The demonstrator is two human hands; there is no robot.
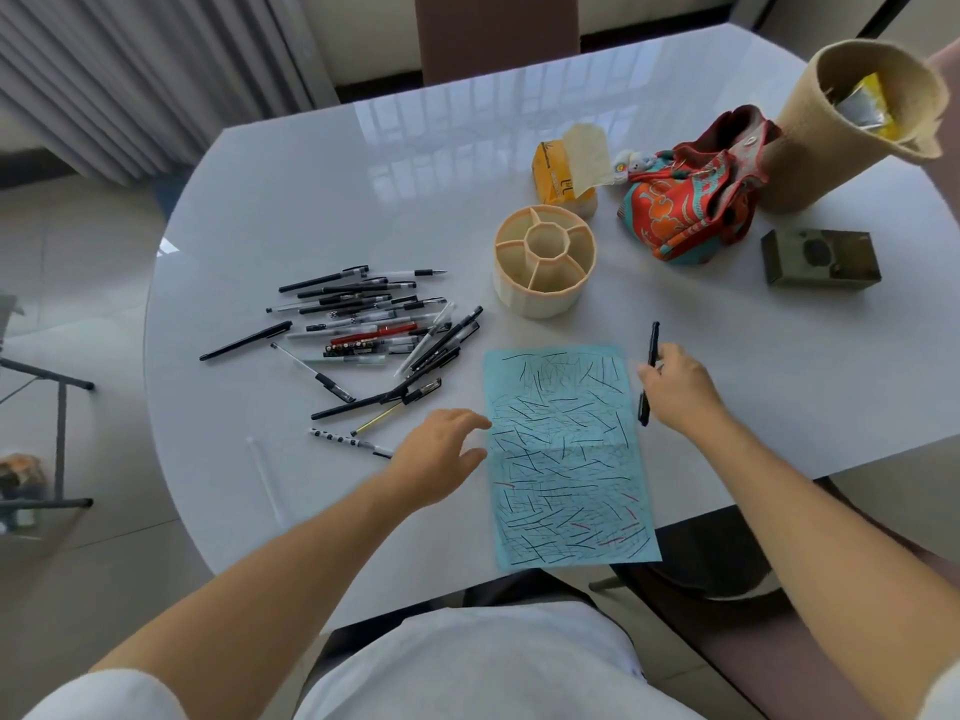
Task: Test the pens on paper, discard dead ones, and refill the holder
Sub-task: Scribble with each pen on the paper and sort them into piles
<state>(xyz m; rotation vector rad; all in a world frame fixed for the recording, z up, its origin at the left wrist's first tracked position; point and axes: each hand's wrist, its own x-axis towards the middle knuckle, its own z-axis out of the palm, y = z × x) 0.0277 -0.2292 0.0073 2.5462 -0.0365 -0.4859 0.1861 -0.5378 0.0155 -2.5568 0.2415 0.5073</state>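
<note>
- right hand (675, 389) closed round a black pen (649, 374), held just off the right edge of the blue paper (566, 454), pen roughly upright w/ lower end near the table (311, 200)
- left hand (441, 452) open, fingers loosely curled, palm down at the paper's left edge, fingertips touching or just over it, can't tell which
- paper lies flat near the table's front edge, covered w/ short black strokes plus a few red ones
- pile of pens (363, 324) left of the paper, mostly black, one red, loosely scattered
- round beige holder (544, 262) w/ divided compartments stands behind the paper, no pens in it
- behind that: yellow tissue pack (558, 179), patterned red pouch (691, 210), tall woven basket (831, 127), dark box (821, 257)
</note>
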